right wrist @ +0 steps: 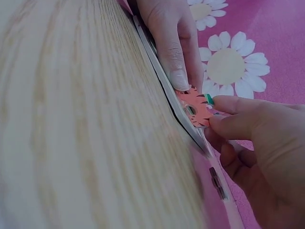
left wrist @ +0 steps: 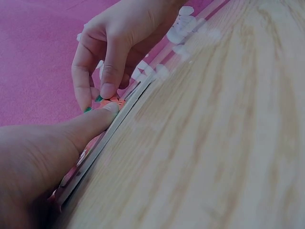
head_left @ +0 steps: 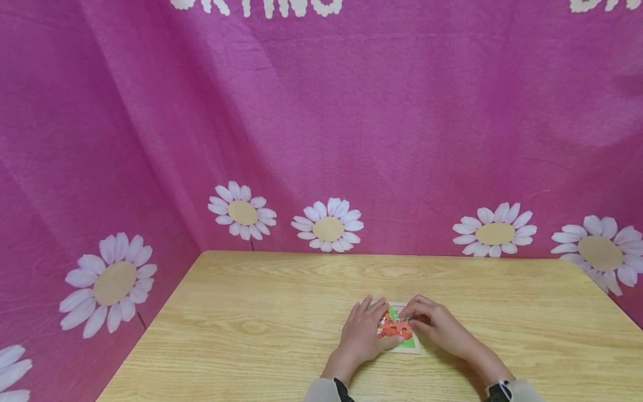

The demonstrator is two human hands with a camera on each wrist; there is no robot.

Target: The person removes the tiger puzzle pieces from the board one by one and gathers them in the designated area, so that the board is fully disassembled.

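A small jigsaw puzzle in a pale wooden frame (head_left: 413, 349) lies on the table, with an orange striped animal on green. Across its left side rests my left hand (head_left: 360, 333), fingers fairly straight. The left thumb (right wrist: 179, 79) presses on the picture near the lower edge. At the right side, my right hand (head_left: 443, 328) pinches an orange puzzle piece (right wrist: 196, 109) with a green edge between thumb and index finger. The piece looks tilted up at the frame; whether it sits in its slot is unclear. My left fingers hide part of the picture.
The wood-grain table (head_left: 241, 329) spreads around the puzzle on both sides. Behind it and at the left hangs a magenta cloth (head_left: 402, 139) with large white daisies. Dark bands (head_left: 499, 391) circle both wrists.
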